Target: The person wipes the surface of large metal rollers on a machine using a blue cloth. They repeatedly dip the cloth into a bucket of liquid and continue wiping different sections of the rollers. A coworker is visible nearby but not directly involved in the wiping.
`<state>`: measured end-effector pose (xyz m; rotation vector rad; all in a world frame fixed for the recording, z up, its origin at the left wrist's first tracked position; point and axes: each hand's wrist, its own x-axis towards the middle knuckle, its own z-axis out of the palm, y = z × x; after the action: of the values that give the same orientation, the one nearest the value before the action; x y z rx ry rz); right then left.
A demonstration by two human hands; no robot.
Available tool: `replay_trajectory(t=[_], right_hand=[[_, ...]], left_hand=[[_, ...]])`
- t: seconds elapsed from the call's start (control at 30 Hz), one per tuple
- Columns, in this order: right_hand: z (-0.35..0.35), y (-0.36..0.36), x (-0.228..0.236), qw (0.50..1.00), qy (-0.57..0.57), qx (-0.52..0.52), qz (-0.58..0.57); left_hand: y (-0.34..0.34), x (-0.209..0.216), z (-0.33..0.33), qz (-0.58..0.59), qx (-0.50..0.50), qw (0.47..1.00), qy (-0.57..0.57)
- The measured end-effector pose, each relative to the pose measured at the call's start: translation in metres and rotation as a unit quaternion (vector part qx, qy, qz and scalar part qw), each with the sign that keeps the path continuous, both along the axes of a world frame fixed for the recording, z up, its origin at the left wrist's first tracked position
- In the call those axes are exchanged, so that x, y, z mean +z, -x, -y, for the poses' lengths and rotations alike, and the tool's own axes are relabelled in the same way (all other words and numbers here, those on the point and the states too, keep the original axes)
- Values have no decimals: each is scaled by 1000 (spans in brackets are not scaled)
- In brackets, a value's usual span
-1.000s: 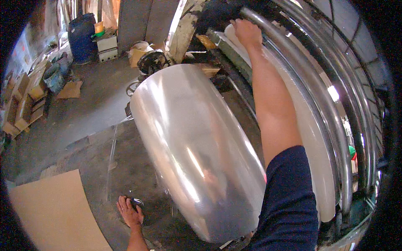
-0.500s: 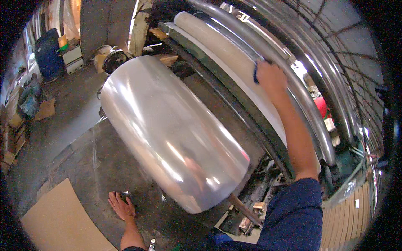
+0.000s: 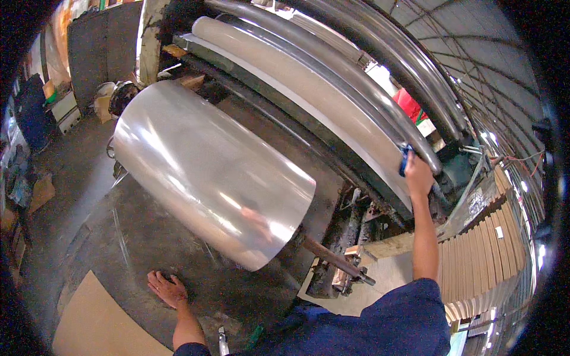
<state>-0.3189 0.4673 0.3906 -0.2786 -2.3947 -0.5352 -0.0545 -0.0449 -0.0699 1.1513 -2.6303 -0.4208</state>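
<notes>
Blue object (image 3: 406, 162), gripped in right hand (image 3: 420, 178), could scuff brown roll (image 3: 291, 74) if fingers slip; left hand (image 3: 168, 289): hold unclear.

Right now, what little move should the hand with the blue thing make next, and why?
Maybe lift the right hand a little, away from the tan roll: its grip has the small blue thing near the roll's closer end, so there seems little roll left on this side.
</notes>
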Motion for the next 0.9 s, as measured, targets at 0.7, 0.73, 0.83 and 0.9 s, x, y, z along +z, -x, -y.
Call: replay_trajectory(t=[0.7, 0.73, 0.83, 0.9], right_hand=[[384, 246, 15, 955, 57, 281, 78], [395, 253, 18, 953, 47, 288, 81], [407, 266, 19, 944, -15, 310, 110], [410, 272, 18, 935, -28, 333, 120]], left_hand=[[6, -2, -1, 34, 22, 999, -20], [7, -1, -1, 17, 15, 1000, 1], [7, -4, -3, 6, 18, 1000, -6], [7, -9, -4, -17, 24, 1000, 4]])
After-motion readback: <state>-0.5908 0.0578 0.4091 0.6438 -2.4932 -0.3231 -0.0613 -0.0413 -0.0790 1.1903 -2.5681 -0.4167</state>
